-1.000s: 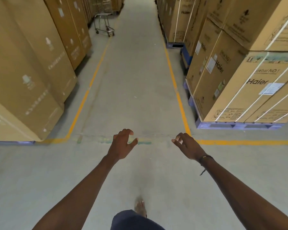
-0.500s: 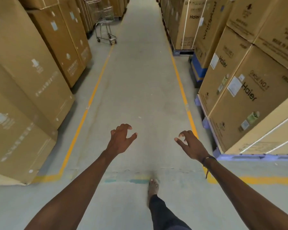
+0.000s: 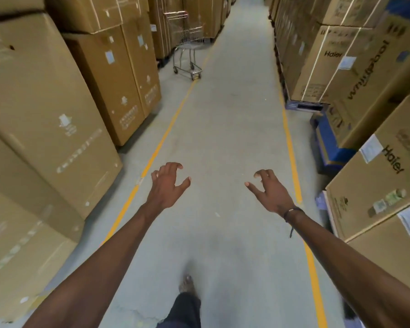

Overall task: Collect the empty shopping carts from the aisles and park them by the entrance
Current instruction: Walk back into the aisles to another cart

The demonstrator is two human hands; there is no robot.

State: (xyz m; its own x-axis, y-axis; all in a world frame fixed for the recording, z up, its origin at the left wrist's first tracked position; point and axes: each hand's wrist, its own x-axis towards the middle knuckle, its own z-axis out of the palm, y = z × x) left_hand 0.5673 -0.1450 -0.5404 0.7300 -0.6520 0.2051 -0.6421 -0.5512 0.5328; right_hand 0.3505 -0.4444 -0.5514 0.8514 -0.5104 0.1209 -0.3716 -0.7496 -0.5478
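An empty metal shopping cart (image 3: pixel 187 47) stands far ahead on the left side of the aisle, beside the tall cartons and just left of the yellow floor line. Both my arms reach forward over the grey floor. My left hand (image 3: pixel 167 184) hovers with loosely curled fingers and holds nothing. My right hand (image 3: pixel 269 190), with a dark cord on its wrist, is held the same way and is also empty. The cart is several steps beyond both hands.
Tall brown cartons (image 3: pixel 57 114) line the left side. Stacked Haier and Whirlpool cartons (image 3: pixel 374 176) on blue pallets (image 3: pixel 329 147) line the right. Two yellow lines (image 3: pixel 292 157) border the concrete aisle (image 3: pixel 223 129). My foot (image 3: pixel 187 284) is on the floor below.
I have walked forward into the aisle, past the crossing floor line. The cart now looks nearer and larger. Both hands stay out in front, empty.
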